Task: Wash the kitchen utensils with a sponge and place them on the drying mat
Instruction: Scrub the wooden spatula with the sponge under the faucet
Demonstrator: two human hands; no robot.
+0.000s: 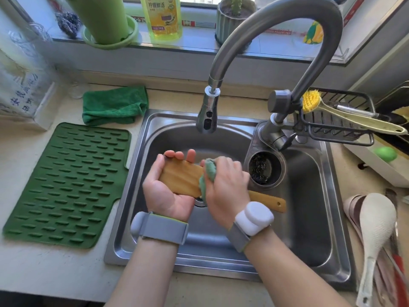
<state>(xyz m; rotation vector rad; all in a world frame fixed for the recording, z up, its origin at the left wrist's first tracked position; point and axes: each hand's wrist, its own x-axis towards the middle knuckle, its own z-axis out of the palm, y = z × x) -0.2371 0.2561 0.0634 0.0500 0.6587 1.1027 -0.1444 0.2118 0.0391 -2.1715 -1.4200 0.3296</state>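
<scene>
Wooden spatula is being held over the sink, blade end cupped in the left hand w/ fingers curled round the far edge, so that hand is gripping it. Long axis runs from upper left to lower right, handle end poking out past the right wrist toward the right side of the basin. Right hand is closed round a green sponge, which is pressed on the blade roughly mid-length, right beside the left palm. So sponge and spatula are touching, both hands basically on the same thing.

Drying mat is on the worktop just left of the sink, nothing seen on it yet. Left hand is the nearer one to it, so prob the spatula gets carried over by that hand once scrubbing and rinsing is done, swinging left w/ the handle trailing. No water can be seen from the tap, tbh hard to tell.

More utensils, incl a white rice paddle, are lying on the right of the sink, presumably not washed yet
</scene>
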